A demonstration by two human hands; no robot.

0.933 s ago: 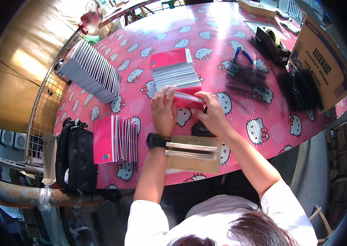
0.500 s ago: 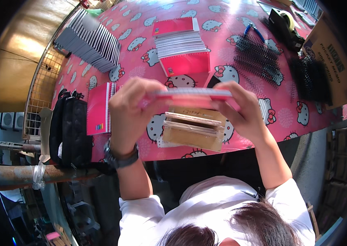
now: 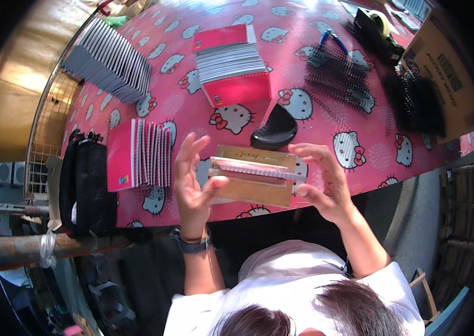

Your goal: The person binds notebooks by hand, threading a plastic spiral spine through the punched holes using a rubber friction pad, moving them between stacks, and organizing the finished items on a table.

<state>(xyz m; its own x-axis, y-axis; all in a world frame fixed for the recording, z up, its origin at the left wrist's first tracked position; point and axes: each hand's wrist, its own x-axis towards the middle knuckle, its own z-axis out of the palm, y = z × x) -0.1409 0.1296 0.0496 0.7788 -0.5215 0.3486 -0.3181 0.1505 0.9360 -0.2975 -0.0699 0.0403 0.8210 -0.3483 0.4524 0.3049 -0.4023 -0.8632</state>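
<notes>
A tan wooden holder lies on the table in front of me, its slot facing up. In the slot stands a thin notebook, edge up, with its spiral-punched edge on top. My left hand is at the holder's left end, fingers spread and thumb apart. At the other end, my right hand has its fingers and thumb apart around the notebook's right tip. Neither hand grips anything; whether a fingertip touches the notebook I cannot tell. Just behind the holder lies a black curved object.
Pink-covered spiral notebooks stand at left beside a black bag. Farther back are a pink notebook stack and a grey-white stack. Black wire coils, blue-handled pliers, a tape dispenser and a cardboard box occupy the right.
Both hands have come down toward me with the notebook, which now stands in the holder's slot, and have let go of it. The black curved object has come into full view.
</notes>
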